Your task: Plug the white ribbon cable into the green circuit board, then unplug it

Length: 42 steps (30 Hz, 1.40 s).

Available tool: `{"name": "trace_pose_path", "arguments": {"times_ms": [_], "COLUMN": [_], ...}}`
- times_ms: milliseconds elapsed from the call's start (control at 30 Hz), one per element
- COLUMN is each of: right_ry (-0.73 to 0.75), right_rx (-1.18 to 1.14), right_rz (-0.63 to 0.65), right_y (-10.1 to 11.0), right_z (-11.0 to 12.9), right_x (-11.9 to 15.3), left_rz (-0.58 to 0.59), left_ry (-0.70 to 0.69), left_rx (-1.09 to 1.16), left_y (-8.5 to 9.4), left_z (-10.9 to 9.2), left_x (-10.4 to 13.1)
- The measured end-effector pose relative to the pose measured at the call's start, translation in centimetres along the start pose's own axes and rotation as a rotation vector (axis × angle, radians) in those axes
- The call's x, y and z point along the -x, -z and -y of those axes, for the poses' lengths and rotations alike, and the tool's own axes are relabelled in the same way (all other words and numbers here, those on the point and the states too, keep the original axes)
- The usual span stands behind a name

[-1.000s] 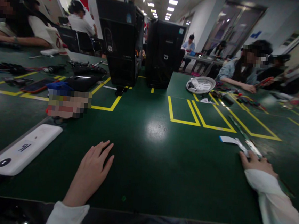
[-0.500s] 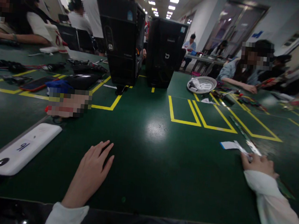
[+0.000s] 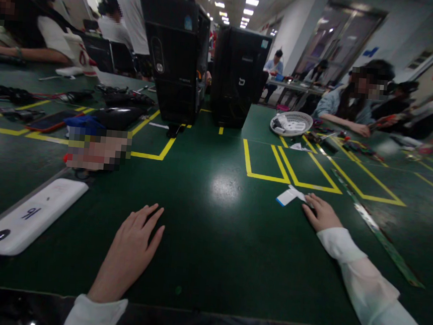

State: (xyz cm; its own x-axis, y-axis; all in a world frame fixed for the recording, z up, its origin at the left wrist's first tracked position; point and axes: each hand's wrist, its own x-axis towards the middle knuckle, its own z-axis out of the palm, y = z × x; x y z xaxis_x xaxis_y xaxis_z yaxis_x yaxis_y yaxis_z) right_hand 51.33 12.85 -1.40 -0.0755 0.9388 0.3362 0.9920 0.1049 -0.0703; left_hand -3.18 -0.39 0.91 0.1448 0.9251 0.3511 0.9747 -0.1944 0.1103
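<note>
My left hand (image 3: 133, 244) lies flat on the green table (image 3: 223, 254), fingers stretched out and holding nothing. At the right, my right hand (image 3: 322, 216) has its fingertips closed on one end of a white flat ribbon cable (image 3: 286, 197). The cable is bent, and its free end with a blue tip points left and toward me. To the right of that hand a long, narrow green circuit board strip (image 3: 387, 244) lies slantwise on the table, apart from the fingers.
Two black computer towers (image 3: 174, 62) stand at the back. A white basket (image 3: 291, 123) holds small parts. Yellow tape (image 3: 268, 178) marks rectangles on the table. A white device (image 3: 30, 217) lies at the left, near cables (image 3: 13, 95). A person (image 3: 358, 104) sits across at the right.
My right hand has moved left, away from the circuit board strip, carrying the ribbon cable along. More of the strip now shows. My left hand has stayed in place.
</note>
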Motion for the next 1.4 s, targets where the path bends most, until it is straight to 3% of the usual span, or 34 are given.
{"name": "trace_pose_path", "arguments": {"times_ms": [100,233,333,433,600,833,967,1067,1133,1267,1367,1400], "right_ry": [0.249,0.542,0.683,0.769,0.817,0.844,0.872,0.769,0.565,-0.091,-0.532,-0.569], "right_rx": [-0.139,-0.269,-0.353,-0.394,-0.408,-0.459,-0.518,-0.471,-0.348,-0.012,0.228,0.253], "right_rz": [-0.043,0.031,0.06,0.135,0.296,0.373,0.347,0.221,0.115,-0.076,-0.116,-0.122], "right_y": [-0.4,-0.1,0.3,1.2,3.2,4.0,3.3,2.0,1.0,0.0,0.8,1.3], "right_z": [4.9,13.2,19.1,23.4,27.0,27.7,26.9,23.8,19.9,9.0,1.5,-0.3], "right_x": [-1.2,-1.3,-0.1,1.6,3.3,3.7,3.5,2.1,0.5,-1.8,-1.3,-0.7], "left_rz": [0.003,-0.004,-0.005,0.012,0.026,0.017,0.026,0.035,0.044,0.041,0.04,0.041], "left_ry": [-0.004,-0.001,0.002,0.01,0.008,0.013,0.024,0.025,0.025,0.014,0.017,0.019], "left_rx": [0.0,0.008,0.008,-0.003,-0.01,0.013,0.02,0.019,0.012,0.007,0.004,0.004], "left_y": [0.0,0.0,0.1,0.1,0.1,0.1,0.2,0.3,0.3,0.1,-0.1,-0.1], "left_z": [0.1,0.0,0.0,0.0,0.2,0.1,0.1,0.2,0.2,0.3,0.4,0.4], "left_x": [0.0,0.0,0.0,-0.1,-0.1,-0.2,-0.2,-0.1,-0.1,-0.1,-0.1,-0.1]}}
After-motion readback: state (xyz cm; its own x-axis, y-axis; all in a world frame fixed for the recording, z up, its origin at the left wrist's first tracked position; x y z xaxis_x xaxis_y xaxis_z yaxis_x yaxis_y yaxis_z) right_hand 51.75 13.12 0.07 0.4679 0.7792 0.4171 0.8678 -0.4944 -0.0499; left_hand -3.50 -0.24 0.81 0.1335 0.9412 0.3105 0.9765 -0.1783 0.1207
